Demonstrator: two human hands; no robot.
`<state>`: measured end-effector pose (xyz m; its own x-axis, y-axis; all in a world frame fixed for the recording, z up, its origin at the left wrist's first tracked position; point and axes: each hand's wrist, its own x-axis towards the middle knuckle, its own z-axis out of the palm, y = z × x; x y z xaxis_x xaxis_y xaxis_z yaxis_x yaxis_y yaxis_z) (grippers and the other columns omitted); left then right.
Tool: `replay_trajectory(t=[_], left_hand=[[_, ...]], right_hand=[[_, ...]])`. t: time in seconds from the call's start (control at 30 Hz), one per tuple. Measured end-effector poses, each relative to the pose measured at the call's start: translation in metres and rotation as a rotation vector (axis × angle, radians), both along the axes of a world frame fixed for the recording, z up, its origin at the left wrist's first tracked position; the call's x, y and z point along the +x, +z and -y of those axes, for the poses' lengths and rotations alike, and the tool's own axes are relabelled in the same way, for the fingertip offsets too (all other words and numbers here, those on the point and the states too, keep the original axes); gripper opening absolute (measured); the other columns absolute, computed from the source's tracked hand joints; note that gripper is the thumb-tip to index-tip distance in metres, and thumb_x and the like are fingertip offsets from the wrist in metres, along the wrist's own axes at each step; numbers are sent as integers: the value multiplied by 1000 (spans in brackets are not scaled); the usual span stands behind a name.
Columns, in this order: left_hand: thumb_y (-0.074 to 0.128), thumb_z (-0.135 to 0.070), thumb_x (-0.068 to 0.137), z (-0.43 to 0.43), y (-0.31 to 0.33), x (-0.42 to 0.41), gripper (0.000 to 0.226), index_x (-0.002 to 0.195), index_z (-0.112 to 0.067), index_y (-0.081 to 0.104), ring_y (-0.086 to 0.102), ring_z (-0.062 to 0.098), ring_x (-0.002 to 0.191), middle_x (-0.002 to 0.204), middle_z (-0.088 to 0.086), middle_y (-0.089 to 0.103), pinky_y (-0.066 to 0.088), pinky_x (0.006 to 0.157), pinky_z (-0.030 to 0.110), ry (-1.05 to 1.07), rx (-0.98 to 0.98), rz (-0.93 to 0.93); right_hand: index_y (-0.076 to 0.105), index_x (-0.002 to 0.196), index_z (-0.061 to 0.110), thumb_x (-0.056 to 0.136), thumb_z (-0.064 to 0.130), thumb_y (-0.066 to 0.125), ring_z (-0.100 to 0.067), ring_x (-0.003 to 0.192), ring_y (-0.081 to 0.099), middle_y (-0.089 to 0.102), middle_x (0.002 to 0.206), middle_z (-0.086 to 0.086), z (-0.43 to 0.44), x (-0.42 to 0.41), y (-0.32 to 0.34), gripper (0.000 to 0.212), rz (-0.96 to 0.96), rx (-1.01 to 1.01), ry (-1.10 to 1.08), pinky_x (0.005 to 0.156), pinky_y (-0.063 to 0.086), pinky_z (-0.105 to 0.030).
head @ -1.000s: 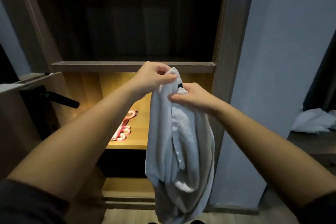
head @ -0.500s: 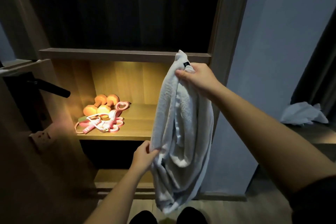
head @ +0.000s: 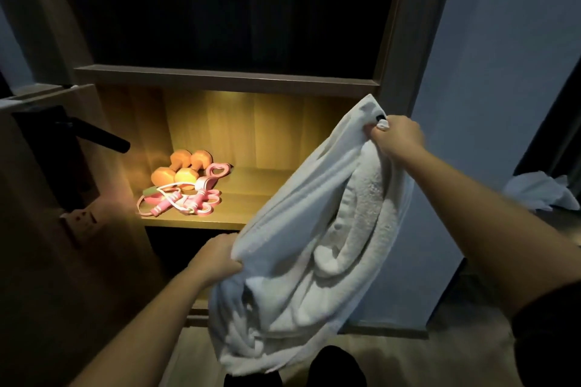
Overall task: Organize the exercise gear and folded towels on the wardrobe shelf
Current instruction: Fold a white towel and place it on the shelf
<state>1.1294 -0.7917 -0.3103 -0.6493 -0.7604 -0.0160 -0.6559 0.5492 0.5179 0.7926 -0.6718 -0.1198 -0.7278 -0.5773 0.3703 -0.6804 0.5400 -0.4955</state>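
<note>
- The right hand (head: 397, 137) pinches an upper corner of the white towel (head: 314, 229), held up in front of the wardrobe.
- The left hand (head: 217, 258) grips the towel's lower left edge, so the cloth hangs slanted between both hands.
- On the lit shelf (head: 239, 214), at its left, lie two orange dumbbells (head: 179, 168) with a pink skipping rope (head: 176, 203) just in front.
- Another white cloth (head: 539, 190) lies far right.

bedroom: lit wardrobe shelf (head: 201, 220)
</note>
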Motion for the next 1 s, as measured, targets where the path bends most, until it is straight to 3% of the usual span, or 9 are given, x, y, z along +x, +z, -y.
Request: replay_trajectory(t=[0.17,0.27,0.4,0.53,0.6,0.67,0.77,0.9,1.0], left_hand=[[62,-19,88,8,-38,19,8,93,-22,55,58,21,83,94,5,61,46,67,34,520,166,-305],[51,-26,98,4,-37,12,12,105,-20,58,60,25,95,101,6,63,51,85,42,519,299,-499],[48,-22,101,9,8,-10,23,121,-14,57,55,26,111,117,6,60,43,91,37,388,200,-651],[49,-27,98,11,63,-30,29,121,-15,60,52,17,99,113,-1,59,37,83,30,156,-73,-496],[53,-28,94,8,86,-39,26,117,-19,62,54,15,97,107,-6,60,38,78,29,43,-113,-434],[59,-24,92,1,107,-50,16,105,-19,66,55,15,90,98,-4,63,40,69,25,-39,-103,-373],[66,-23,88,-12,131,-62,17,100,-12,69,56,12,82,98,8,69,42,67,23,-148,37,-328],[73,-34,85,-21,126,-50,31,110,-18,65,62,3,86,103,-3,68,48,67,10,-251,339,-350],[81,-35,77,-22,89,-25,48,117,-29,55,61,-5,90,107,-12,64,49,74,12,-174,247,-321]], right_hand=[[61,84,23,91,44,49,-19,61,49,56,74,-2,10,13,-18,25,-6,43,-4,50,30,-25],[60,86,21,94,41,48,-17,62,48,58,78,-2,6,20,-25,25,-55,79,29,50,29,-25],[53,90,24,96,47,49,-20,68,49,50,93,-1,1,38,-38,25,-188,190,80,50,25,-24],[51,83,23,96,46,52,-18,68,50,50,92,3,4,58,-45,27,-279,241,190,51,28,-25],[54,81,25,94,43,57,-19,72,57,60,86,4,5,69,-49,23,-149,203,395,54,38,-26],[57,105,28,86,43,69,-19,92,61,64,104,6,4,87,-51,26,80,171,647,69,48,-28],[42,142,30,80,40,77,-14,126,48,52,139,6,2,111,-66,72,165,296,929,100,43,-27],[62,126,22,84,30,71,-24,109,61,63,128,-6,-4,118,-88,44,237,166,770,94,50,-46],[68,106,20,84,34,68,-23,97,64,70,108,-4,-7,117,-98,26,175,93,722,86,53,-47]])
